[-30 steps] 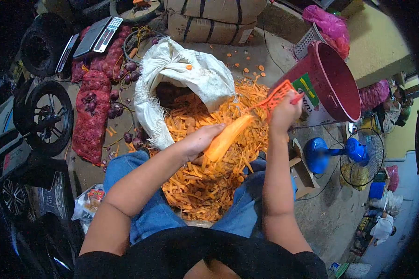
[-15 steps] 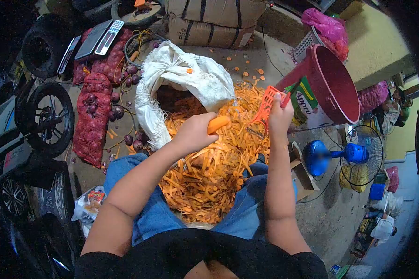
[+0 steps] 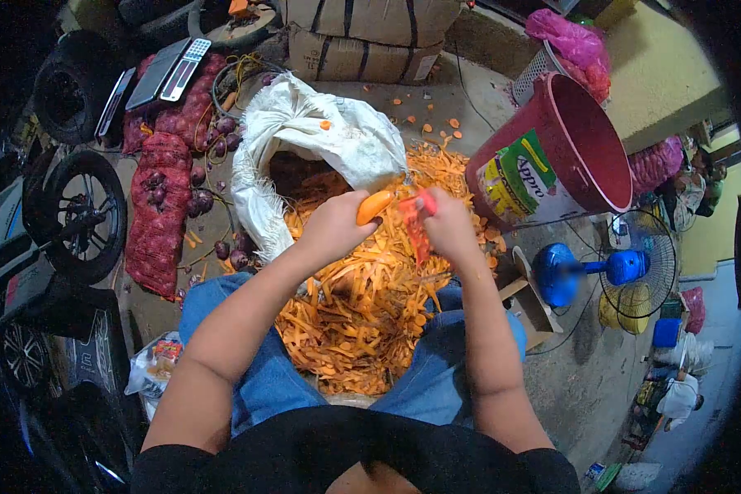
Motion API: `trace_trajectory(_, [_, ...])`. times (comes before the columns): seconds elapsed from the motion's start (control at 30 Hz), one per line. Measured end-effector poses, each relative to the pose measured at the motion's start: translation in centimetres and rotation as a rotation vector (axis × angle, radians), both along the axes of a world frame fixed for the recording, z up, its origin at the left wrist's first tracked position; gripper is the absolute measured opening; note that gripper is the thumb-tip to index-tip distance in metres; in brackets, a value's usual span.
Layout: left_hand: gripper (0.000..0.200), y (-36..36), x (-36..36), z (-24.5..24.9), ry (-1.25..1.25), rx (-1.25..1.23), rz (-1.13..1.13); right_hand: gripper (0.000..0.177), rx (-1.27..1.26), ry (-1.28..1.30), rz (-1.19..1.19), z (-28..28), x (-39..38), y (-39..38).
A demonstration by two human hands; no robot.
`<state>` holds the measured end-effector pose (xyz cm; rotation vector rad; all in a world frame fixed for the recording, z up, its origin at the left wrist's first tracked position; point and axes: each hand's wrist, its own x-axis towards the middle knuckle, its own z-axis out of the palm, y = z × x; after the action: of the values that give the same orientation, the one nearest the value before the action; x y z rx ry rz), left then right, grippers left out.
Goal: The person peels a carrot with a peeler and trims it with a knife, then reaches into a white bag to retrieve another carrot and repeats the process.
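Note:
My left hand (image 3: 335,226) is closed round a peeled carrot (image 3: 375,207), whose bright end points up and right out of the fist. Close on its right, my right hand (image 3: 453,229) grips a red-orange peeler (image 3: 415,224), blurred by motion and level with the carrot's tip. Below both hands a large heap of carrot peelings (image 3: 346,346) spreads between my knees. Behind the heap lies a white woven sack (image 3: 305,123), its mouth open toward me, with more peelings inside.
Red net sacks of onions (image 3: 158,235) lie left, with a scale (image 3: 158,72) behind them and a motorcycle wheel (image 3: 82,214) alongside. A maroon bucket (image 3: 502,132) leans at right, near a blue fan (image 3: 558,267). Strapped bales (image 3: 362,58) stand at the back.
My right hand has swung left and down with the peeler, from beside the bucket to the carrot. My left hand has shifted slightly left, still holding the carrot.

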<state>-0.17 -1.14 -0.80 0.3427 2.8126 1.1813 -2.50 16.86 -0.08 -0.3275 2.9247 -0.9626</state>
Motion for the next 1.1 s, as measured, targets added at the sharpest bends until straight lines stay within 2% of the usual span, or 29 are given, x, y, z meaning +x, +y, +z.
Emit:
trace_trajectory(0.03, [0.025, 0.0, -0.1, 0.1, -0.071, -0.002, 0.021, 0.017, -0.001, 0.000, 0.000, -0.2, 0.3, -0.2])
trace_trajectory(0.13, [0.025, 0.1, -0.3, -0.2, -0.028, 0.054, 0.067, 0.016, 0.140, -0.015, 0.128, -0.8, 0.8, -0.7])
trace_trajectory(0.23, [0.027, 0.0, -0.4, -0.2, -0.050, -0.003, 0.009, 0.016, 0.124, -0.048, 0.084, -1.3, 0.8, -1.2])
trace_trajectory(0.37, [0.027, -0.1, -0.3, 0.3, -0.089, -0.010, 0.047, 0.017, 0.005, -0.080, 0.097, -1.2, 0.8, -1.4])
trace_trajectory(0.47, [0.025, -0.4, -0.6, -0.1, -0.043, 0.064, 0.072, 0.017, -0.009, -0.092, 0.100, -1.3, 0.9, -1.6])
trace_trajectory(0.57, [0.026, -0.4, -0.1, 1.1, 0.027, -0.026, 0.036, 0.019, -0.001, -0.090, 0.107, -1.4, 0.8, -1.7])
trace_trajectory(0.67, [0.028, -0.6, 0.5, 2.0, 0.009, 0.002, -0.042, 0.022, -0.022, -0.117, 0.059, -2.3, 0.3, -1.4])
trace_trajectory(0.73, [0.024, -0.4, 1.3, 2.5, 0.227, 0.054, -0.320, 0.023, -0.050, -0.147, -0.012, -4.2, -0.6, -0.6])
trace_trajectory(0.77, [0.022, 0.2, 1.8, 2.2, 0.254, 0.262, -0.304, 0.024, 0.014, -0.180, -0.048, -5.5, -1.4, 0.0])
trace_trajectory(0.8, [0.022, 0.2, 1.8, 2.2, 0.253, 0.264, -0.310, 0.025, 0.079, -0.212, -0.083, -6.5, -1.8, 0.6])
trace_trajectory(0.87, [0.020, -0.3, 1.8, 2.4, 0.101, 0.326, -0.218, 0.025, 0.124, -0.155, -0.072, -5.3, -1.3, -0.1])
trace_trajectory(0.93, [0.017, -0.9, 1.6, 2.6, 0.011, 0.334, -0.219, 0.022, 0.159, -0.251, -0.002, -3.9, -0.8, -1.1])
trace_trajectory(0.97, [0.018, -1.1, 1.5, 2.3, -0.072, 0.470, -0.206, 0.021, 0.036, -0.253, -0.002, -4.6, -0.9, -1.2])
trace_trajectory(1.0, [0.020, -1.1, 1.4, 1.9, -0.156, 0.608, -0.192, 0.021, 0.036, -0.252, -0.003, -5.0, -1.0, -1.2])
trace_trajectory(1.03, [0.020, -1.1, 1.3, 1.7, -0.156, 0.609, -0.192, 0.020, -0.092, -0.333, -0.029, -5.3, -1.0, -1.3])
trace_trajectory(1.07, [0.019, -1.1, 1.3, 1.5, -0.187, 0.745, -0.141, 0.020, -0.222, -0.415, -0.054, -5.6, -1.1, -1.5])
trace_trajectory(1.1, [0.018, -1.2, 1.2, 1.3, -0.218, 0.880, -0.087, 0.020, -0.224, -0.416, -0.053, -6.2, -1.2, -1.7])
